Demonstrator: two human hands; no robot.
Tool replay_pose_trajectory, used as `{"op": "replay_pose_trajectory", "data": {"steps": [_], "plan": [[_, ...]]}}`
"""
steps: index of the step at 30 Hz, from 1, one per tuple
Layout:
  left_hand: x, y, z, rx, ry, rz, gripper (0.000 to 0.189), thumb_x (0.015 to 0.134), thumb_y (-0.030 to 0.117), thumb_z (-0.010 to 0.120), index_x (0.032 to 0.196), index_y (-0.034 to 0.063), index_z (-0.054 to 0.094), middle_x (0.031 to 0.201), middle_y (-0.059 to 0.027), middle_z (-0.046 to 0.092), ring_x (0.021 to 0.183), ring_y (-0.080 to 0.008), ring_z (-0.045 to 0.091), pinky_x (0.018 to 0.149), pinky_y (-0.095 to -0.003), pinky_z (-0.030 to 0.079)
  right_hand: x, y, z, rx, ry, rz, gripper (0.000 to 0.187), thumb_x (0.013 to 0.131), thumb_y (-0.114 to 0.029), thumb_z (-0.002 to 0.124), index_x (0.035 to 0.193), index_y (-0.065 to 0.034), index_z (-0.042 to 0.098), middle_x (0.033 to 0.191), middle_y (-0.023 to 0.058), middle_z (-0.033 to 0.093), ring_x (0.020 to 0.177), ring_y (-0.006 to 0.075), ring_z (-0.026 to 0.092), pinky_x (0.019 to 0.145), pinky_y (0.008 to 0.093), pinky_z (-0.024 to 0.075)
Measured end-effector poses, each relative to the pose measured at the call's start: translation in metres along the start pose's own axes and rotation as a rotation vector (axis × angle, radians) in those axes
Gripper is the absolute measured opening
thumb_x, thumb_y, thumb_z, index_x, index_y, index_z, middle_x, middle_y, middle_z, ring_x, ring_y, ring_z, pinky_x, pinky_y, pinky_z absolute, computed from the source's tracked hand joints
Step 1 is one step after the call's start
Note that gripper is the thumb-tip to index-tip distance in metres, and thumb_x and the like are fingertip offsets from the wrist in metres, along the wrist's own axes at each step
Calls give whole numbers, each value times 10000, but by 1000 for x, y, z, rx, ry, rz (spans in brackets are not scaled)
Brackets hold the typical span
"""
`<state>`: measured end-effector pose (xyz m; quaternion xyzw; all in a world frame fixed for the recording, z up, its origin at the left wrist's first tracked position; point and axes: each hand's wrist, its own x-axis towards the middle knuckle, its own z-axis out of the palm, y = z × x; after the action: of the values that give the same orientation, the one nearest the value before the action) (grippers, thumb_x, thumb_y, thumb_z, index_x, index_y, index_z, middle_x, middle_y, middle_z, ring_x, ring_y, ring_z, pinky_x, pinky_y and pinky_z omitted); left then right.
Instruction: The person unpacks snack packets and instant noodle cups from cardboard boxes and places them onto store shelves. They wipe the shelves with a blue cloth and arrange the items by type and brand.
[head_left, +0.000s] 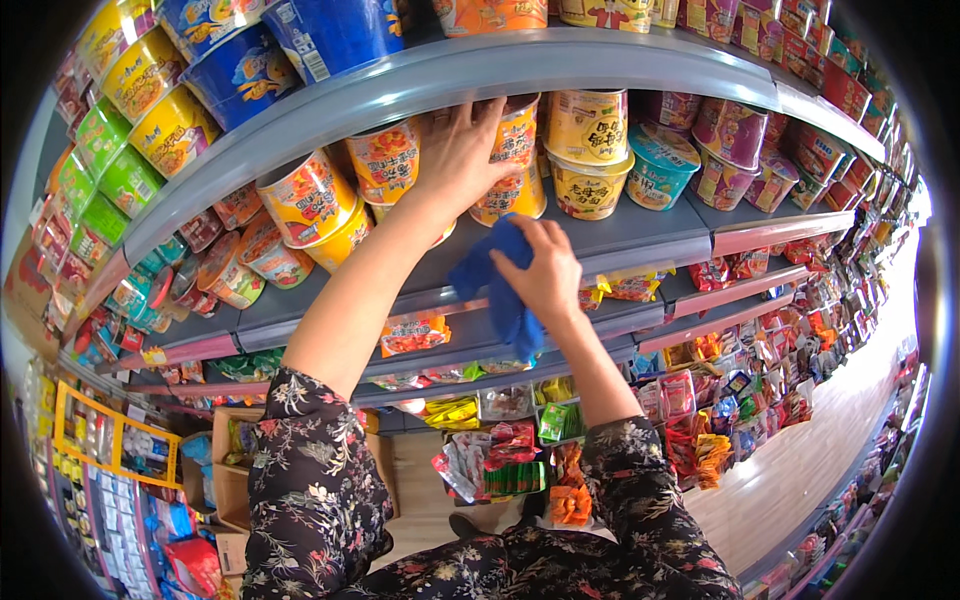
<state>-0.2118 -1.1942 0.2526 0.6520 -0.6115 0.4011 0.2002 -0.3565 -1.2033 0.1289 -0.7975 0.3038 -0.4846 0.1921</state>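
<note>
My left hand reaches in under a shelf's front edge, among stacked orange and yellow instant noodle cups. Its fingers are spread at the cups' upper part; whether they grip one is hard to tell, as the fingertips are partly hidden. Lower and to the right, my right hand holds a crumpled blue cloth before the front edge of the grey shelf. Right of the cups stand two stacked yellow noodle cups and a teal cup.
A shelf with a clear plastic front strip runs above my hands and bears blue noodle buckets. More noodle cups stand to the left. Lower shelves hold bagged snacks. Cardboard boxes stand at the lower left, by the wooden floor.
</note>
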Motion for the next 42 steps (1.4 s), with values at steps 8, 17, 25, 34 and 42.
{"op": "replay_pose_trajectory", "data": {"steps": [8,17,25,34,42], "plan": [[20,-43,27,-712,-247,-115,725,699,124,832,1362,113,541,1365,-83,584,1278,-215,534,1099,-342,390,63,52,-20,-70,-327,15,614,686,-318,777,1230,-73,631,1246,224,609,1090,336,627,912,402,514],[30,-52,21,-908,-358,-115,710,715,160,855,1353,79,551,1344,-65,599,1272,-180,532,1104,-333,387,98,57,-18,276,-742,216,591,691,-267,832,1178,7,642,1108,147,660,1011,228,637,877,326,510],[34,-56,12,-925,-431,-114,684,739,130,837,1351,60,540,1371,-72,577,1292,-169,512,1123,-331,372,79,57,-23,290,-653,113,627,643,-337,845,1176,-57,670,1406,240,446,1259,334,502,1020,363,442],[36,-59,11,-888,-479,-89,706,745,56,802,1382,56,498,1399,-70,555,1327,-181,484,1137,-338,361,78,73,-22,220,-646,24,603,679,-322,831,1203,-77,663,1457,194,409,1295,340,470,1075,383,398],[37,-46,-16,-618,-565,-128,698,797,138,761,1412,46,444,1456,-147,479,1346,-255,461,1122,-376,367,89,64,-34,158,-708,55,626,693,-314,831,1227,-49,640,1363,146,525,1222,276,538,1031,350,429]]}}
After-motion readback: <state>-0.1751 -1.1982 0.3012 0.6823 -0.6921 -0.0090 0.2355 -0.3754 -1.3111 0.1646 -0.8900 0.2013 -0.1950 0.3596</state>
